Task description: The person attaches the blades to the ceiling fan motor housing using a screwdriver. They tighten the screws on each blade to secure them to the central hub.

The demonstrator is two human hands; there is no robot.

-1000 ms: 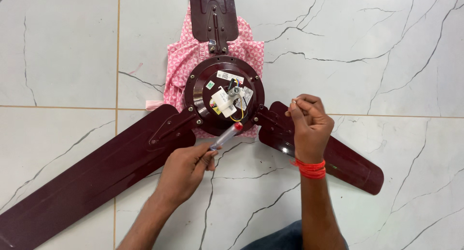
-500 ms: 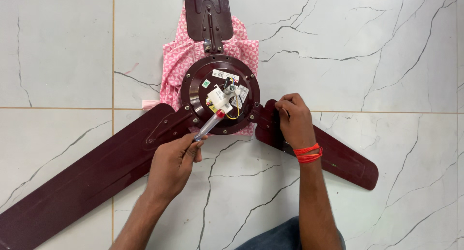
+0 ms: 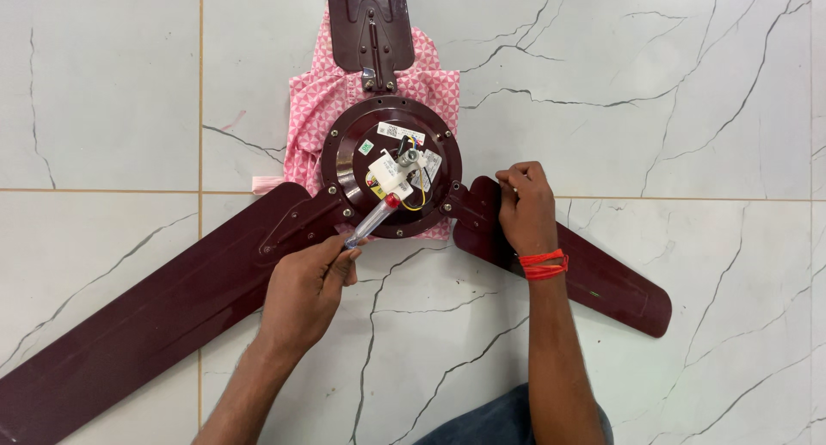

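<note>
A dark maroon ceiling fan lies upside down on the floor, its round motor hub (image 3: pixel 348 157) showing a white capacitor block (image 3: pixel 388 171) and wires. My left hand (image 3: pixel 303 292) grips a screwdriver (image 3: pixel 370 222) with a clear handle and red end, pointing up toward the hub's lower edge. My right hand (image 3: pixel 527 208) rests palm down on the right blade (image 3: pixel 602 277) near its bracket, fingers curled at the blade's root. A red thread band circles that wrist. The left blade (image 3: pixel 146 312) runs to the lower left, and a third blade (image 3: pixel 370 19) points away.
A pink patterned cloth (image 3: pixel 305 110) lies under the hub. White marble-look floor tiles (image 3: pixel 671 110) with dark veins and brown grout lines surround the fan. My knee in dark trousers (image 3: pixel 490 423) shows at the bottom edge.
My right hand came down from the air onto the right blade near the hub. My left hand shifted slightly with the screwdriver, whose tip now reaches the hub's lower rim.
</note>
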